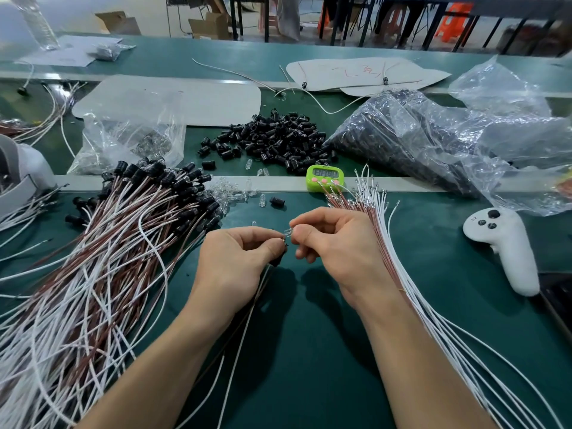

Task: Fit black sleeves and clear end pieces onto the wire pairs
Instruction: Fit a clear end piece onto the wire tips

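My left hand pinches a wire pair with a black sleeve on its end; the wires trail down toward me. My right hand pinches a clear end piece right at the sleeve's tip, the two hands almost touching. A heap of finished pairs with black sleeves lies at the left. Bare brown and white wire pairs fan out at the right. Loose black sleeves are piled further back, and clear end pieces are scattered near the strip.
A green timer sits on the pale strip. A white controller lies at the right. Plastic bags hold more black sleeves and clear pieces. Grey card sheets lie behind.
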The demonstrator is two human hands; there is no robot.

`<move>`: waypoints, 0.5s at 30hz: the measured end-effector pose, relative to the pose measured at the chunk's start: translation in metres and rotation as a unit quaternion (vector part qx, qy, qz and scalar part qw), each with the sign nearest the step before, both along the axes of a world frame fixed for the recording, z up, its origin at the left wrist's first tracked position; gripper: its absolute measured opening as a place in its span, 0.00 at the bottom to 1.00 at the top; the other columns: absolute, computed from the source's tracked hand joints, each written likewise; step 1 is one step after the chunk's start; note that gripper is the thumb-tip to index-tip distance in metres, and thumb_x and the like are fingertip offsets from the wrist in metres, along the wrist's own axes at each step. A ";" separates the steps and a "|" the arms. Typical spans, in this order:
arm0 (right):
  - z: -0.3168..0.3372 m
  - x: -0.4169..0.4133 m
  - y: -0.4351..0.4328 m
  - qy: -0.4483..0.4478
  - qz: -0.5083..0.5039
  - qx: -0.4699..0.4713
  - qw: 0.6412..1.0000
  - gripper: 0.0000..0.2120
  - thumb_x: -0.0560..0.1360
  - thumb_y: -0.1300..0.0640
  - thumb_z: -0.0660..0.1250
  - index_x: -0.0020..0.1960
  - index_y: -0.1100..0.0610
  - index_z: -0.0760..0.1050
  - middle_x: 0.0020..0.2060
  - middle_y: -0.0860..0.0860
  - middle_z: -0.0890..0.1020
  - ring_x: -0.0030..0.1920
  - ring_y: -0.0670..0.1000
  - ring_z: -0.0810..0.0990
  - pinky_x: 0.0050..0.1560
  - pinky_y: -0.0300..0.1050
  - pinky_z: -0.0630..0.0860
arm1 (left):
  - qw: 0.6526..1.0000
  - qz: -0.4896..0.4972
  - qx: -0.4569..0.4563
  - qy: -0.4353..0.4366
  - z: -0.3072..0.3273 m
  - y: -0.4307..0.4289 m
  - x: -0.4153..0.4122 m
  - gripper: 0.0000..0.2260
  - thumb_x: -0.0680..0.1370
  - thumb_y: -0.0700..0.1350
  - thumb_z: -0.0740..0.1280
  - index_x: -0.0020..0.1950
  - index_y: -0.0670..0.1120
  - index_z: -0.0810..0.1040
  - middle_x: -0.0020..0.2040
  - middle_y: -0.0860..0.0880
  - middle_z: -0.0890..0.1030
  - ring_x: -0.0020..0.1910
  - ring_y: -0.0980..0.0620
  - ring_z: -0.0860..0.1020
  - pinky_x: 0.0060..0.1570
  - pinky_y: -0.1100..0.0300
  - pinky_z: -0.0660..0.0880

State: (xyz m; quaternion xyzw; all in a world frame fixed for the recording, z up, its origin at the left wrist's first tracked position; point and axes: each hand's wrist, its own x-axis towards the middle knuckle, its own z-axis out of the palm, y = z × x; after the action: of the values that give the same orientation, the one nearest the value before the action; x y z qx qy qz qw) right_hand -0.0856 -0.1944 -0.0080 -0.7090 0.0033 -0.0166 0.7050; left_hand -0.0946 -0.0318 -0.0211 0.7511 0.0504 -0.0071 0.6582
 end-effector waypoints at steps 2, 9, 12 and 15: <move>0.000 0.000 0.000 0.007 -0.002 -0.012 1.000 0.08 0.73 0.70 0.73 0.40 0.59 0.85 0.30 0.55 0.83 0.28 0.50 0.80 0.28 0.39 0.73 | 1.000 0.007 -0.002 -0.003 0.000 0.000 0.000 0.09 0.73 0.42 0.77 0.42 0.57 0.88 0.36 0.50 0.87 0.36 0.54 0.84 0.42 0.58 0.79; -0.003 -0.002 0.001 -0.011 0.026 -0.100 0.995 0.08 0.72 0.64 0.74 0.39 0.52 0.85 0.28 0.53 0.83 0.28 0.48 0.81 0.30 0.39 0.74 | 1.000 0.007 -0.002 0.002 0.002 0.000 0.000 0.08 0.74 0.41 0.77 0.43 0.55 0.88 0.36 0.49 0.87 0.36 0.53 0.85 0.43 0.57 0.79; -0.004 -0.002 0.001 -0.027 0.014 -0.133 0.991 0.06 0.72 0.61 0.74 0.40 0.50 0.85 0.27 0.50 0.83 0.28 0.47 0.81 0.31 0.37 0.73 | 1.000 0.002 0.005 -0.001 0.003 0.000 -0.001 0.08 0.74 0.41 0.77 0.42 0.55 0.88 0.36 0.50 0.87 0.34 0.55 0.84 0.39 0.63 0.78; -0.004 -0.003 0.001 -0.037 0.009 -0.143 0.989 0.05 0.71 0.58 0.73 0.41 0.49 0.85 0.27 0.50 0.83 0.27 0.48 0.82 0.31 0.38 0.74 | 1.000 0.001 0.015 -0.015 0.005 -0.001 -0.002 0.09 0.74 0.40 0.77 0.40 0.54 0.89 0.35 0.51 0.87 0.33 0.57 0.83 0.37 0.66 0.76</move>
State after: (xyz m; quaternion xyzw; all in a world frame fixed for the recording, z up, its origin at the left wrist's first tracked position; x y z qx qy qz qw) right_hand -0.0885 -0.1935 -0.0118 -0.8013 -0.0322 -0.0368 0.5963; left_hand -0.0966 -0.0329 -0.0165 0.7610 0.0413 0.0052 0.6474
